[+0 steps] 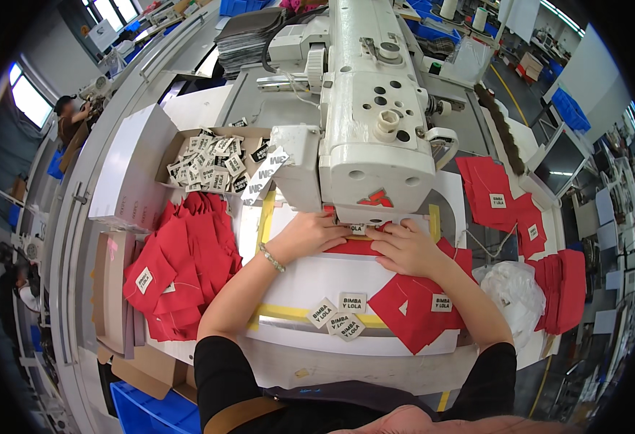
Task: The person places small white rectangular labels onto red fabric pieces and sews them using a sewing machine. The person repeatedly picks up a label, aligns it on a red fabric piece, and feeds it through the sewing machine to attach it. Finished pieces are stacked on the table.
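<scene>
Between the two hands, beneath the head of a white industrial sewing machine (375, 163): a red fabric piece (361, 248), lying flat, with a pale printed label (356, 229) partly hidden at its far side. At the near left of that label, rests the left hand (310, 235) palm down, fingers close together and slightly bent, tips on the work. Cannot tell any pinch by the left thumb. At the right end of the same fabric, presses with the right hand (408, 249), palm down, fingers somewhat spread. Cannot tell any pinch here either. On the left wrist: a beaded bracelet (272, 258).

Under both hands: a white sheet (310, 282) with yellow tape (285, 312) along its borders. Nearer the body than the hands: loose square labels (352, 302), partly overlapping. Just below the right hand: labelled red fabric pieces (400, 322), partly under the forearm. Farther right of the right hand: a clear plastic bag (511, 296), beside a stack of folded red fabric (567, 289). Beyond and right of the right hand: more labelled red pieces (485, 189). Left of the left hand: a large heap of red fabric pieces (198, 249). Beyond that heap: a pile of labels (212, 163), beside a tall white box (135, 170).
</scene>
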